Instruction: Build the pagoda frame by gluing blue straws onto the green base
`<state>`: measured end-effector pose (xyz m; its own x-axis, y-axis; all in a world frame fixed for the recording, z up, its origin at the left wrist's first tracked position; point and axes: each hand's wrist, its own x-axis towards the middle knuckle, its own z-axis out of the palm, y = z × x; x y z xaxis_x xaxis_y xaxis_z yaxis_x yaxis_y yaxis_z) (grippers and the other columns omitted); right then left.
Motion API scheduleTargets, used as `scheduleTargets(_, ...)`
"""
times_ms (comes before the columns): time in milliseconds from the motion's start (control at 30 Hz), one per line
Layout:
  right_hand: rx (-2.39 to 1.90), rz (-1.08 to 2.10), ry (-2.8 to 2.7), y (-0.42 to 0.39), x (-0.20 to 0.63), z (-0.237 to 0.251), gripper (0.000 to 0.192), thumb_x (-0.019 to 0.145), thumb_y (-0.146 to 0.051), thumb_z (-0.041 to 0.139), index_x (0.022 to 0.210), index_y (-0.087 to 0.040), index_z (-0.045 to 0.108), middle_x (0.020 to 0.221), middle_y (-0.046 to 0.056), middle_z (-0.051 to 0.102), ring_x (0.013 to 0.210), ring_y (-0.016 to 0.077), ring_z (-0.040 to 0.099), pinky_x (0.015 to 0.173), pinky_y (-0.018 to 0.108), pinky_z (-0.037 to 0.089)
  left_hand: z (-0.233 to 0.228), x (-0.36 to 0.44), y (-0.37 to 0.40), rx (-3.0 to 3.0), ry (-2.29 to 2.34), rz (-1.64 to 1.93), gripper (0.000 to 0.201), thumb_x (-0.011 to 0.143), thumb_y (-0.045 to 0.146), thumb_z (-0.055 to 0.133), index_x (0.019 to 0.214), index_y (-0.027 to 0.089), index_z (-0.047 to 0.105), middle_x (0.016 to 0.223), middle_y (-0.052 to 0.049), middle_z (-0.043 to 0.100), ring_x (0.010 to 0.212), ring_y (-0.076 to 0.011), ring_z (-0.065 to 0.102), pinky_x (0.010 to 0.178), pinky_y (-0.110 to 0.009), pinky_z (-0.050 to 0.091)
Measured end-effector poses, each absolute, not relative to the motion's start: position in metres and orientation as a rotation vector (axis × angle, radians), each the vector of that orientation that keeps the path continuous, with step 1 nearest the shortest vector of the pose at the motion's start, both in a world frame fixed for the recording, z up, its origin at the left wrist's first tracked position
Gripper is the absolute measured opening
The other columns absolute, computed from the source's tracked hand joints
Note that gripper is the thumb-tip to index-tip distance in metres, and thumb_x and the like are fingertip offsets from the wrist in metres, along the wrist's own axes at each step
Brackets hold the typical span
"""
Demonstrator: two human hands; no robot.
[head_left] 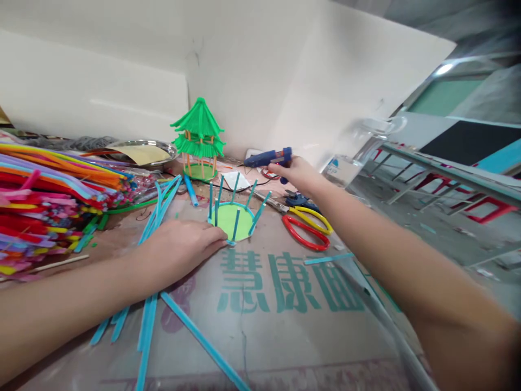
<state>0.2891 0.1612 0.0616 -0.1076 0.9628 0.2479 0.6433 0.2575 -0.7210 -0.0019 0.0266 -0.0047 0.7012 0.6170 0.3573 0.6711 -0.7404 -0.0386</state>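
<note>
My right hand point(299, 172) is wrapped around a blue hot glue gun point(266, 158), its nozzle pointing left above the back of the table. A round light-green base point(231, 220) with a blue rim and several upright blue posts lies flat in the middle. At the near left edge of this base, my left hand point(193, 239) has its fingers closed, with thumb and fingertips at the rim. Blue pipe cleaners point(151, 320) lie under and beside my left wrist. Behind the base stands a small pavilion model point(199, 141) with a two-tiered green roof.
Red-and-yellow-handled scissors point(306, 228) lie right of the base, with dark blue pliers point(301, 201) behind. Bundles of coloured pipe cleaners point(49, 201) fill the left side. A metal plate point(165, 149) holds yellow paper. A clear plastic jug point(345, 163) stands at the right edge.
</note>
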Motion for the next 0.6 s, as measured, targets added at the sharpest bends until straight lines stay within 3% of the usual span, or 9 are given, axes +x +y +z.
scheduleTargets(200, -1.593, 0.602, -1.933, 0.196, 0.272, 0.027, 0.028, 0.09, -0.04, 0.069, 0.096, -0.012, 0.069, 0.081, 0.007, 0.072, 0.066, 0.0143, 0.06, 0.061, 0.026, 0.046, -0.003, 0.0, 0.025, -2.712, -1.037, -0.516, 0.038, 0.106, 0.041, 0.041, 0.1, 0.024, 0.075, 0.083, -0.001, 0.079, 0.073, -0.0201, 0.074, 0.059, -0.031, 0.045)
scheduleTargets(333, -1.694, 0.507, -1.986, 0.189, 0.28, 0.032, 0.035, 0.088, -0.046, 0.07, 0.101, -0.014, 0.069, 0.086, 0.007, 0.074, 0.071, 0.0166, 0.063, 0.067, 0.028, 0.047, -0.004, -0.001, 0.026, -2.722, -1.028, -0.485, 0.038, 0.107, 0.041, 0.04, 0.103, 0.023, 0.074, 0.086, -0.002, 0.079, 0.074, -0.0206, 0.074, 0.06, -0.031, 0.045)
scheduleTargets(467, -1.788, 0.204, -1.92, 0.152, 0.299, 0.057, 0.04, 0.087, -0.048, 0.072, 0.105, -0.013, 0.066, 0.098, 0.013, 0.073, 0.086, 0.0236, 0.065, 0.077, 0.034, 0.047, -0.003, -0.001, 0.026, -2.739, -1.025, -0.473, 0.039, 0.107, 0.041, 0.039, 0.104, 0.022, 0.073, 0.087, -0.003, 0.079, 0.076, -0.0206, 0.074, 0.061, -0.031, 0.046)
scheduleTargets(600, -1.38, -0.255, -1.765, 0.082, 0.311, 0.086, 0.034, 0.102, -0.05, 0.047, 0.1, -0.019, 0.06, 0.093, 0.01, 0.068, 0.089, 0.0212, 0.064, 0.079, 0.033, 0.046, -0.002, -0.001, 0.025, -2.739, -1.057, -0.48, 0.038, 0.106, 0.041, 0.041, 0.103, 0.023, 0.074, 0.086, -0.002, 0.079, 0.076, -0.0192, 0.074, 0.063, -0.029, 0.046)
